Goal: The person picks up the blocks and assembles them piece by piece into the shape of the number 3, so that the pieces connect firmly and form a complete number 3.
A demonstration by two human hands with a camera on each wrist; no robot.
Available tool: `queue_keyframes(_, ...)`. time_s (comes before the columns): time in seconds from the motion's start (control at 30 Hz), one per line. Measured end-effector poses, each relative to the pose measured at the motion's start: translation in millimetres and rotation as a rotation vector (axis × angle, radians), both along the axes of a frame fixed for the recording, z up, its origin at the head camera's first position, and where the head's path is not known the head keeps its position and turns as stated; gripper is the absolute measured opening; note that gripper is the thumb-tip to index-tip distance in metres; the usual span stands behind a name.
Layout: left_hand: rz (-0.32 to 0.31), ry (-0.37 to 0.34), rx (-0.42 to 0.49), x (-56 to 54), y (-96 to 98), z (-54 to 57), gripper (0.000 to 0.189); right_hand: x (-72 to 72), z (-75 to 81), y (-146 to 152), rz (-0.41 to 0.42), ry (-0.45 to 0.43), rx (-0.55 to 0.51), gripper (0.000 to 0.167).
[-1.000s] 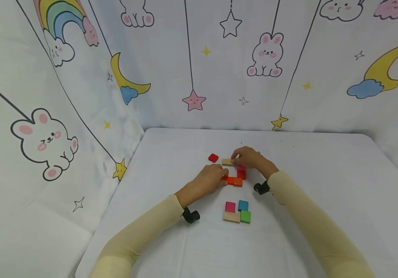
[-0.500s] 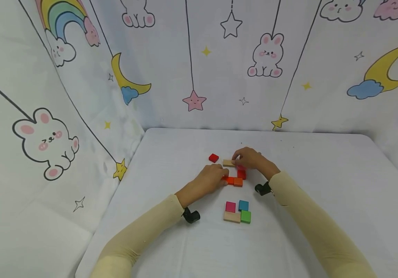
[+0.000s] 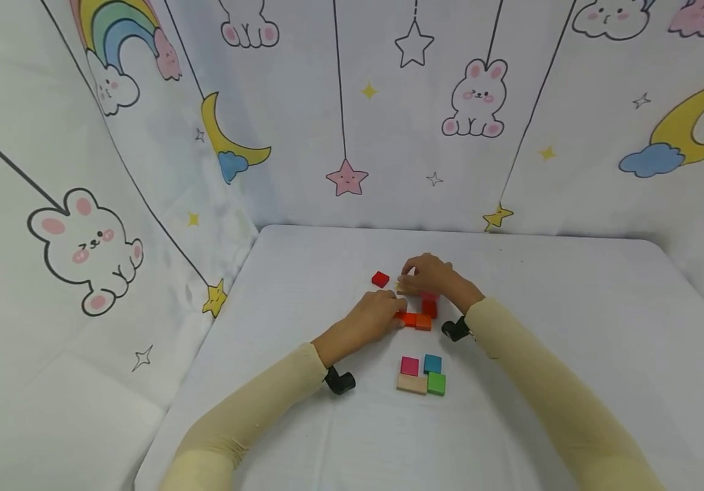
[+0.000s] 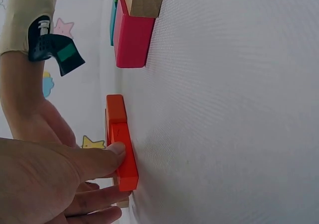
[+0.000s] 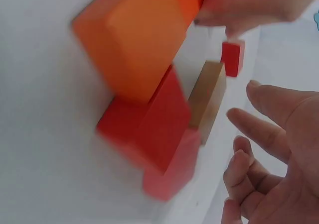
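My left hand [image 3: 373,319] pinches a long orange-red block [image 4: 125,159], its thumb on the near side and its fingers behind. An orange block [image 4: 116,108] sits against that block's end. A red block [image 5: 172,117] adjoins the orange one, with a pinkish-red block [image 5: 177,167] beyond it. Behind these lies a plain wooden block [image 5: 208,97]. Over the wooden block, my right hand [image 3: 434,275] hovers with its fingers spread and nothing between them. In the head view it covers much of that block. Farther left is a lone red block [image 3: 380,279].
Nearer the body, a second group lies on the white table [image 3: 536,409]: a pink block [image 3: 410,366], a blue block [image 3: 432,363], a green block [image 3: 436,384] and another wooden block [image 3: 412,384]. A patterned cloth [image 3: 303,136] hangs behind the table.
My right hand has shifted a little left and away from me, off the wooden block's right end and over it. The left hand stays on the orange-red block.
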State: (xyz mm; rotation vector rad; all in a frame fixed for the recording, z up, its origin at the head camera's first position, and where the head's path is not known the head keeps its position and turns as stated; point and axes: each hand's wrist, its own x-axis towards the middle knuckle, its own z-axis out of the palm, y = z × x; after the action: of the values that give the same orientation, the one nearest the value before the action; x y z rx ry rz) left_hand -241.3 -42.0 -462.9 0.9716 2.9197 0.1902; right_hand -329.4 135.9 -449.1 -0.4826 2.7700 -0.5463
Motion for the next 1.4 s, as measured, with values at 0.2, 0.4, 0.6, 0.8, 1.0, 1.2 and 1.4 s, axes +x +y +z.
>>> queue_keyframes(0.2, -0.015, 0.016, 0.005, 0.2, 3.1, -0.7, 0.031, -1.6, -2.8, -22, 0.02, 0.058, 0.014, 0.035)
queue_keyframes(0.4, -0.032, 0.037, 0.017, -0.2, 5.0, -2.3, 0.032, -2.0, -7.4, -30, 0.016, 0.043, 0.026, 0.032)
queue_keyframes(0.6, -0.03, 0.039, 0.019, -0.1, 5.2, -3.9, 0.03, 1.7, -2.7, -27, 0.0, 0.019, 0.038, 0.031)
queue_keyframes(0.8, -0.019, 0.038, 0.002, -0.4, 4.5, -2.4, 0.028, 0.1, 0.8, -26, 0.037, -0.019, -0.014, 0.035)
queue_keyframes(1.0, -0.028, 0.045, 0.006, -0.8, 3.3, -1.3, 0.026, -2.4, 0.3, -28, 0.089, -0.03, -0.03, 0.032)
queue_keyframes(1.2, -0.026, 0.048, 0.01, -2.0, 0.9, -3.4, 0.026, -0.6, 2.8, -27, 0.067, -0.048, -0.001, 0.031)
queue_keyframes(1.4, -0.03, 0.053, 0.009, -1.5, -1.0, -4.2, 0.024, -0.5, 2.7, -25, 0.077, -0.055, 0.013, 0.03)
